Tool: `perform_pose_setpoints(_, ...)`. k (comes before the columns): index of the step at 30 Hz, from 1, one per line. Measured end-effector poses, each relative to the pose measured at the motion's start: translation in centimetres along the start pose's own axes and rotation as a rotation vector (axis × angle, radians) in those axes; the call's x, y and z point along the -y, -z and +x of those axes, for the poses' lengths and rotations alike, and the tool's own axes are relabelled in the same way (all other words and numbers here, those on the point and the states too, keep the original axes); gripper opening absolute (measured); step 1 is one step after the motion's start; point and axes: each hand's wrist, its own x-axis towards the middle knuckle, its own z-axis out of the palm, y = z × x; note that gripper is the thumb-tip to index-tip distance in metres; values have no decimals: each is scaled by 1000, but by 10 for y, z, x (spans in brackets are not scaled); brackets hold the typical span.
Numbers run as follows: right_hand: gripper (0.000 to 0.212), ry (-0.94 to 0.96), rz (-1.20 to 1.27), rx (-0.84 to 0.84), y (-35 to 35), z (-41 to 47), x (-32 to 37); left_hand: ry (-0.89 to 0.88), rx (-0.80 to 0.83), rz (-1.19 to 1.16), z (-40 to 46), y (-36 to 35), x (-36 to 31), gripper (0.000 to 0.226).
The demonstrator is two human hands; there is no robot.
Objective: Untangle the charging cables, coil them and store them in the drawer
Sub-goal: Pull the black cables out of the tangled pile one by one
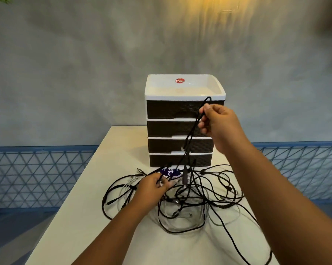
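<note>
bench (81,217): pale, carries everything | drawer unit (180,129): four dark drawers, all closed, white top tray, at far end | cables (190,207): tangled black and white heap near the unit's front | right hand (216,123): fingers pinch a raised black cable loop (190,138) | left hand (151,188): fingers grip a strand low in the heap

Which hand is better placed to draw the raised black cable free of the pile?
Right hand: it pinches the thin black cable raised above the tangled pile. Left hand grips strands low, steadying.
</note>
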Motion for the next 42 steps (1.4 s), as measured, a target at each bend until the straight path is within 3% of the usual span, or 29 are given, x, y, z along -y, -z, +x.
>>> perform_pose_setpoints(5, 27, -35, -75, 155, 7, 0, 8, -7, -32, -27, 3, 2, -11, 26)
perform_pose_setpoints(11, 26, 102, -170, 292, 28, -19, 19, -70, -270, -229, 11, 49, -63, 35)
perform_pose_setpoints(16, 23, 276, -214, 198, 44, -27, 31, -210, -393, -227, 2, 96, -127, 37)
perform_pose_setpoints(22, 22, 382, -101, 136, 59, -41, 47, -416, -460, -221, -17, 121, -172, 38)
perform_pose_setpoints(33, 18, 355, -211, 115, 86, -74, 46, -602, -439, -212, -96, 110, -245, 37)
perform_pose_setpoints(39, 57, 342, -385, 233, 88, -114, 39, -650, -353, -275, -132, 98, -257, 36)
perform_pose_setpoints(42, 36, 276, -392, 327, 79, -134, 33, -621, -295, -319, -141, 92, -255, 37)
